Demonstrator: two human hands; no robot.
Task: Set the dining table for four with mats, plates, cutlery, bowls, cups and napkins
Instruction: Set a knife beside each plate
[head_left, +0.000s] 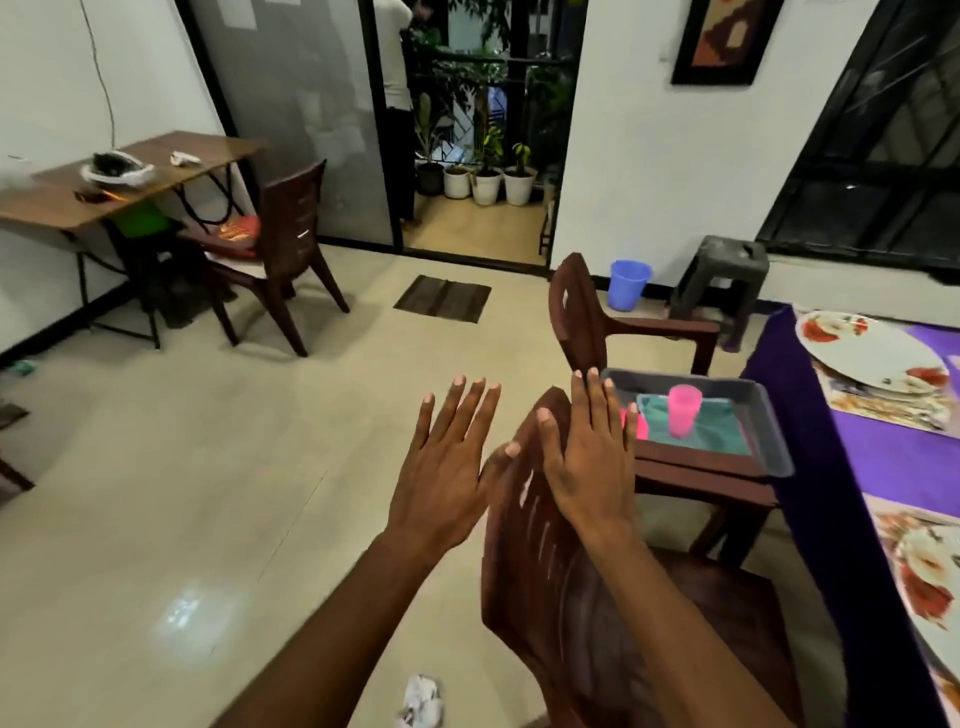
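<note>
The dining table, draped in a dark purple cloth, runs down the right edge of the view, with printed mats lying on it and a stack of flowered plates resting on the far mat; another flowered plate sits nearer on a second mat. Two brown plastic chairs stand beside the table: the near chair with its slatted back toward the camera, and the far chair beyond it. A grey tray sits on the far chair's seat, holding a teal napkin with a pink cup standing upright on it. The left hand is held in the air over the floor, fingers straight and spread, grasping nothing. The right hand is likewise flat and released, held in front of the near chair's top rail; contact cannot be told. A crumpled paper lies on the floor.
</note>
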